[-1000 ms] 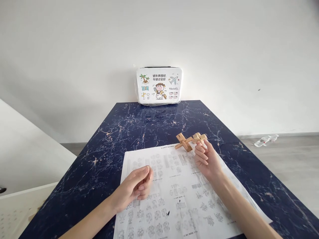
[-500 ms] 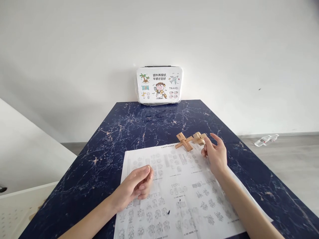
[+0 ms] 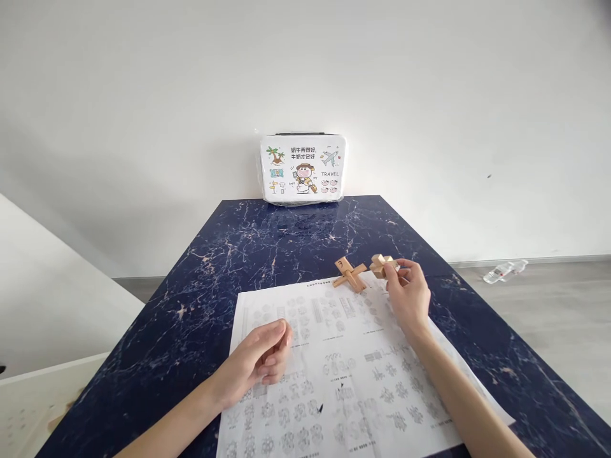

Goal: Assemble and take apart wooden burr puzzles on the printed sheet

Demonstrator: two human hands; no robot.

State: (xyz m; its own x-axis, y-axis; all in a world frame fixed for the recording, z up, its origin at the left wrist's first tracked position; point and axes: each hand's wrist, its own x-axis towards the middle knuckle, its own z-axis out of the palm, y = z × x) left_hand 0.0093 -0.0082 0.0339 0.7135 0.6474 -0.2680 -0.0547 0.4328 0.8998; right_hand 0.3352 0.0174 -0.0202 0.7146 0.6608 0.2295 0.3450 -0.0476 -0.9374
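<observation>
- Wall (image 3: 420, 95) spans the whole back, pale and smooth, shaded at the left and marked by one small dark speck at the right.
- Panel (image 3: 42, 292) at the left edge: plain white, its upper edge sloping down toward the table.
- Board (image 3: 28, 416) at bottom left: off-white, with rows of small dots, beside the table.
- Table (image 3: 281, 245): glossy dark blue, marble-patterned with pale veins, narrowing away to the wall.
- Left hand (image 3: 255, 359): loosely closed, thumb against the curled fingers, over the sheet's left part, covering some print.
- Case (image 3: 303, 168) at the table's far edge, upright before the wall: white, round-cornered, with cartoon pictures, "TRAVEL" lettering and clear wrap.
- Sheet (image 3: 324, 388): thin white paper, lightly creased, printed with grey diagrams; both arms hide parts of it.
- Cross (image 3: 351, 275) at the sheet's far edge: flat-sided wooden bars, one with a black mark.
- Puzzle (image 3: 378, 264) just right of the cross: pale wooden blocks, interlocked, square-ended.
- Right hand (image 3: 408, 296): thumb and fingers pinching the puzzle's right end, hiding part of it.
- Floor (image 3: 548, 324) at the right: grey, wood-like; a clear bottle (image 3: 505, 271) lies near the skirting.
</observation>
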